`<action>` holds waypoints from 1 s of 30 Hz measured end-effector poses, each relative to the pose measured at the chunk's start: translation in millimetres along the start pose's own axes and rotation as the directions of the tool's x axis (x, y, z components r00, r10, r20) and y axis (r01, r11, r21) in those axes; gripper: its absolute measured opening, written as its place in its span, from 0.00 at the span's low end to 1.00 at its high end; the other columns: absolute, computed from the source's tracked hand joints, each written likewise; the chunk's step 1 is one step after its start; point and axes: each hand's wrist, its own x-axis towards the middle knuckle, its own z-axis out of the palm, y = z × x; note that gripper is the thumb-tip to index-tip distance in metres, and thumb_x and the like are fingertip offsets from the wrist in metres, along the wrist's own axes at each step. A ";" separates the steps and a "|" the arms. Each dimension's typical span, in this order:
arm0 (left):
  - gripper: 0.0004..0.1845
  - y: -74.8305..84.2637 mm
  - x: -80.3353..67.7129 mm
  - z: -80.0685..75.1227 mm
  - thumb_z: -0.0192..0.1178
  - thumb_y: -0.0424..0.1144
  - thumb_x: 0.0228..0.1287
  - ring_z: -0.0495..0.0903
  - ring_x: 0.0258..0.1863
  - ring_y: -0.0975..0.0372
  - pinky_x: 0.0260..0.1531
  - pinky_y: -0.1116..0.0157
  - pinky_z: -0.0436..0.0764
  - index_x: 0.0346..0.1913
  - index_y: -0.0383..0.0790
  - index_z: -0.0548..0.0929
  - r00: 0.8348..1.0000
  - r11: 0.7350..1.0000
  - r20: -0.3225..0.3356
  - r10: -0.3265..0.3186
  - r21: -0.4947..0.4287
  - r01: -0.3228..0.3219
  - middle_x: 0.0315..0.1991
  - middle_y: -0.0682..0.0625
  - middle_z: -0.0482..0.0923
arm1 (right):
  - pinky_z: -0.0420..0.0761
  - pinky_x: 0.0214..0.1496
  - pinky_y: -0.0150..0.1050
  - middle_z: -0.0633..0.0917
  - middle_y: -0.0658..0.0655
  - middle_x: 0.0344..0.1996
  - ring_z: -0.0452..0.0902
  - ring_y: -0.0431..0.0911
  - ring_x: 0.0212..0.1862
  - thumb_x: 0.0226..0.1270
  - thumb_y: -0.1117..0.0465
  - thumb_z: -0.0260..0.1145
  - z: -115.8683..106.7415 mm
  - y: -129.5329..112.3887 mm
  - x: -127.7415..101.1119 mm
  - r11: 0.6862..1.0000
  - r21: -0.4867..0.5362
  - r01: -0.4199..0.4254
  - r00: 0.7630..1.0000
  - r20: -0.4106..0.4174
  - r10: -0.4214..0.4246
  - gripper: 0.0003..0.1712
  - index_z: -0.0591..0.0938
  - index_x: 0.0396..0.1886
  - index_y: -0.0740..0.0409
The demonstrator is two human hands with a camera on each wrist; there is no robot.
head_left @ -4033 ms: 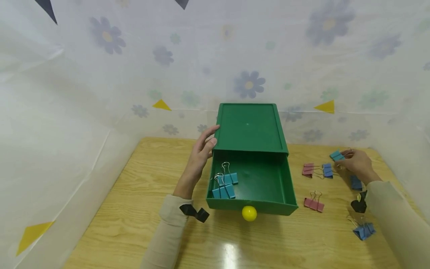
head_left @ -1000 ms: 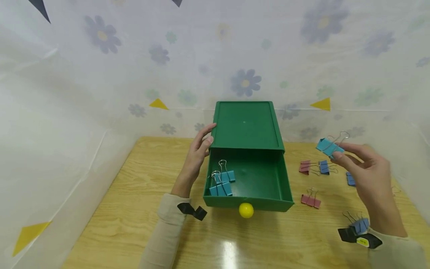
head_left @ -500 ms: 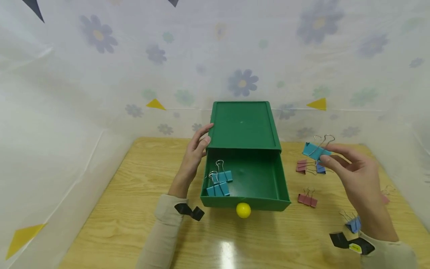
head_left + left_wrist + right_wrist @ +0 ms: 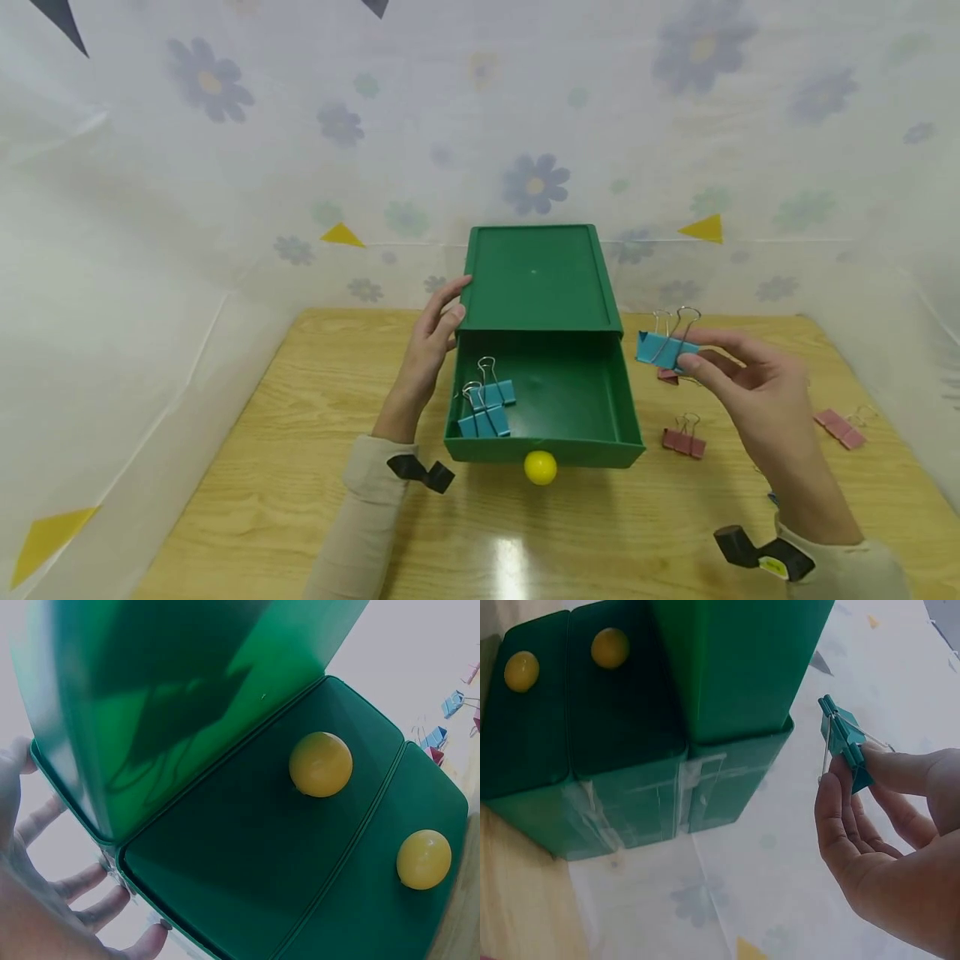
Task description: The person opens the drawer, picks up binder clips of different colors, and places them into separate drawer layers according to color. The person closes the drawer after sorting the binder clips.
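A green drawer cabinet (image 4: 536, 279) stands on the table, its top drawer (image 4: 480, 452) pulled out. Inside, at the left, lie two teal binder clips (image 4: 483, 422). My left hand (image 4: 418, 362) rests on the cabinet's left side, its fingers spread and fairly straight in the left wrist view. To the right of the cabinet, raised above the table, my right hand (image 4: 761, 400) pinches another teal binder clip (image 4: 666, 350) between thumb and fingers. Both wire handles of that clip point up. The right wrist view shows this clip (image 4: 844, 742) apart from the cabinet.
Red binder clips (image 4: 684, 443) and a pink one (image 4: 840, 428) lie on the table at the right. Part of a blue clip shows beside my right wrist. Below the pulled-out drawer are two closed drawers with yellow knobs (image 4: 321, 764). A flowered sheet (image 4: 405, 125) hangs behind.
My right hand has picked up the teal binder clip from the table's far right, raised it, and carried it left toward the drawer. The left hand has stayed on the cabinet's side.
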 end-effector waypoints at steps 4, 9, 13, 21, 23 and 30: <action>0.25 0.2 0.2 -0.9 0.49 0.52 0.79 0.69 0.68 0.51 0.61 0.35 0.67 0.75 0.58 0.70 1.000 1.000 0.002 -0.007 0.001 0.007 0.74 0.55 0.63 | 0.82 0.54 0.32 0.85 0.60 0.53 0.85 0.45 0.52 0.68 0.80 0.64 8.7 -2.6 -2.6 0.999 -0.003 0.032 0.999 0.021 -0.032 0.16 0.82 0.55 0.76; 0.26 0.2 -0.1 -2.5 0.49 0.53 0.79 0.70 0.67 0.52 0.61 0.36 0.69 0.75 0.59 0.70 1.000 1.000 0.006 -0.011 0.002 0.011 0.74 0.56 0.63 | 0.82 0.52 0.31 0.86 0.59 0.52 0.84 0.46 0.50 0.66 0.81 0.64 19.5 -5.0 -5.5 0.998 -0.009 0.070 0.995 0.067 -0.069 0.16 0.82 0.54 0.77; 0.25 -0.5 -1.1 -3.9 0.49 0.52 0.78 0.71 0.67 0.52 0.62 0.35 0.67 0.75 0.60 0.70 1.000 1.000 -0.005 -0.008 0.000 0.008 0.74 0.56 0.63 | 0.82 0.52 0.32 0.85 0.58 0.53 0.85 0.45 0.52 0.66 0.81 0.64 26.5 -6.8 -7.5 0.997 -0.035 0.064 0.993 0.105 -0.060 0.16 0.82 0.54 0.76; 0.26 0.9 0.7 -4.0 0.49 0.53 0.79 0.70 0.67 0.51 0.62 0.34 0.67 0.75 0.59 0.70 1.000 1.000 0.002 -0.004 0.006 0.004 0.74 0.55 0.63 | 0.83 0.50 0.32 0.85 0.58 0.53 0.84 0.45 0.51 0.65 0.81 0.66 34.2 -10.8 -7.7 0.990 -0.120 0.071 0.987 0.149 -0.053 0.15 0.83 0.51 0.74; 0.26 0.5 0.8 -4.2 0.49 0.52 0.78 0.70 0.67 0.51 0.61 0.34 0.67 0.75 0.59 0.70 1.000 1.000 0.001 -0.001 0.002 0.001 0.74 0.55 0.63 | 0.83 0.50 0.33 0.85 0.58 0.53 0.85 0.45 0.51 0.64 0.80 0.67 37.7 -12.8 -5.9 0.982 -0.174 0.075 0.986 0.163 -0.046 0.16 0.85 0.51 0.71; 0.26 -1.4 0.2 -6.4 0.50 0.52 0.78 0.70 0.67 0.51 0.62 0.33 0.66 0.76 0.58 0.70 1.000 1.000 0.002 0.005 -0.006 -0.005 0.74 0.55 0.62 | 0.84 0.49 0.34 0.86 0.58 0.52 0.86 0.45 0.50 0.65 0.78 0.68 50.3 -18.0 2.6 0.957 -0.258 0.136 0.967 0.246 -0.071 0.15 0.87 0.49 0.63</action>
